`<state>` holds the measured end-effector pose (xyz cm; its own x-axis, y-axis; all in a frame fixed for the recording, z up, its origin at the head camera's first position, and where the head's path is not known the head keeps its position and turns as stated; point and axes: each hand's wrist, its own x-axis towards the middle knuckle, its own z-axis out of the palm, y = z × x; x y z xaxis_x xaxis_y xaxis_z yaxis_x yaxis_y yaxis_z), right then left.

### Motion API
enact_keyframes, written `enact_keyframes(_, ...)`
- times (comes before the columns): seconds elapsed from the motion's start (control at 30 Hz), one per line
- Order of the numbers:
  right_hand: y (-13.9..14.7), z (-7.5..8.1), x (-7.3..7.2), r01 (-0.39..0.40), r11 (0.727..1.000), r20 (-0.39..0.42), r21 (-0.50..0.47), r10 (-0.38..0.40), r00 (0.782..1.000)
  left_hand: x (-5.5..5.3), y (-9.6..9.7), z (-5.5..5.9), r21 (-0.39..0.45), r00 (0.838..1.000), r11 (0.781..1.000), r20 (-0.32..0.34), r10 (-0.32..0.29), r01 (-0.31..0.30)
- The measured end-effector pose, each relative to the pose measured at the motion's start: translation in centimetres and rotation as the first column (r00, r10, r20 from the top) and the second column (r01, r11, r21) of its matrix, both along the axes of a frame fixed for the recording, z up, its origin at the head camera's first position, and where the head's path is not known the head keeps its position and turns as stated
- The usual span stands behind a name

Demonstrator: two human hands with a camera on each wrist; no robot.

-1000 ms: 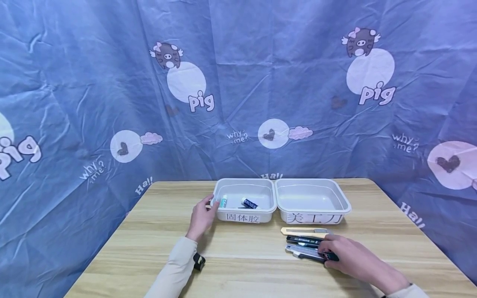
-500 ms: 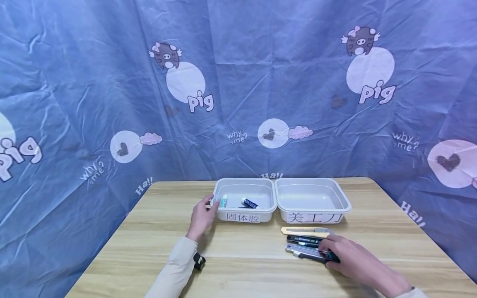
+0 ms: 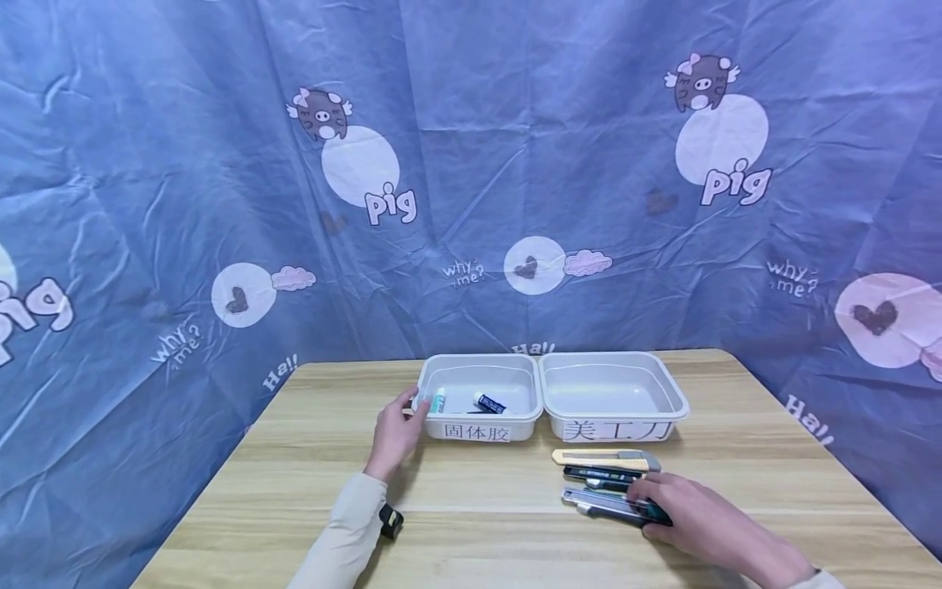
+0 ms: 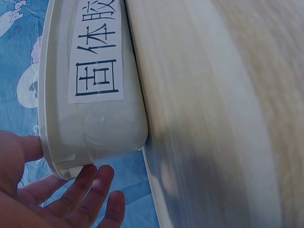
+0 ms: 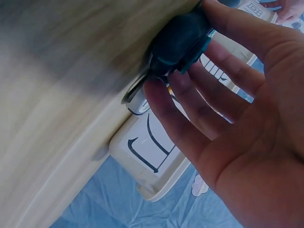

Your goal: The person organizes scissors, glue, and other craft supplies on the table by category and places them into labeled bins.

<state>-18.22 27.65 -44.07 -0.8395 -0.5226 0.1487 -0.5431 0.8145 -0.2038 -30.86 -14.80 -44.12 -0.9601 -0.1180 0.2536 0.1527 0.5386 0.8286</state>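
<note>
In the head view, my left hand [image 3: 397,433] holds the left corner of a white plastic bin [image 3: 524,429], thumb at the rim and fingers under the outer edge. My right hand [image 3: 695,517] grips the near end of a dark green utility knife [image 5: 178,42] between thumb and fingers, low over the table. Several other utility knives lie beside it: a yellow one [image 3: 599,458] farthest away, a black one [image 3: 592,472], and a grey one [image 3: 589,496] with a dark-handled one [image 3: 611,514] in front. The fingers hide part of the group.
A second white bin [image 3: 680,406] with a printed label stands against the first one's right side. Inside the left bin lie a teal glue stick [image 3: 438,400] and a dark blue one [image 3: 490,403]. A blue patterned curtain [image 3: 471,164] hangs behind the wooden table [image 3: 471,507].
My right hand has shifted slightly toward the near side, and a gap shows between the black and grey knives. The left hand stays on the bin; the head view has shifted a little.
</note>
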Motion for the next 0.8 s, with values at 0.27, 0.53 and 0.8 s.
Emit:
enact_keyframes(0.27, 0.18, 0.12, -0.07, 0.004, 1.000, 0.077, -0.025, -0.002, 0.997, 0.09, 0.09, 0.11, -0.002, 1.000, 1.000, -0.006, -0.007, 0.007)
enact_keyframes(0.53, 0.24, -0.26, -0.09, -0.019, 1.000, 0.048, -0.024, 0.020, 0.999, 0.16, 0.00, -0.13, -0.005, 1.000, 1.000, -0.013, -0.003, 0.003)
enact_keyframes(0.8, 0.30, -0.31, -0.09, -0.009, 1.000, 0.014, -0.005, 0.009, 1.000, 0.00, 0.00, -0.28, -0.013, 1.000, 1.000, -0.029, 0.002, -0.002)
